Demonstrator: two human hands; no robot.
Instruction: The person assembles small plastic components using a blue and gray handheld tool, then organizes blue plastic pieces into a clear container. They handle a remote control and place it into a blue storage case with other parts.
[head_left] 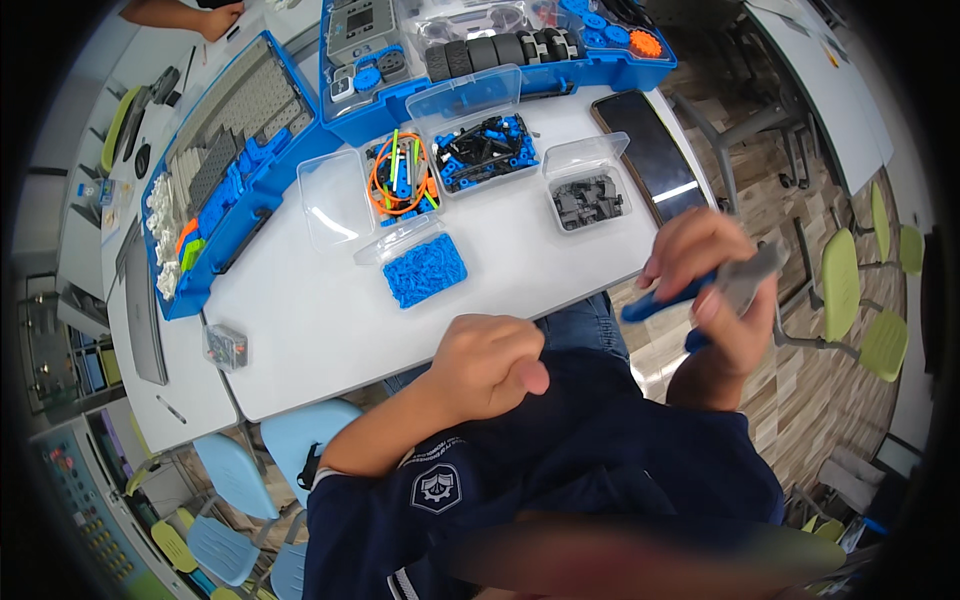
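My left hand is closed in a fist just off the table's near edge, in front of my chest. Whatever its fingers may hold is hidden. At the right, beyond the table edge, my right hand is wrapped round a plier-like tool with a grey head and blue handles. A small open clear box of blue pins is the nearest box to my left hand. An open clear box of dark grey pieces and a black phone lie closer to my right hand.
Further back are open boxes of black and blue connectors and of mixed parts with orange bands. Big blue trays hold wheels and grey beams. A small closed box stands left. Another person's hand shows top left.
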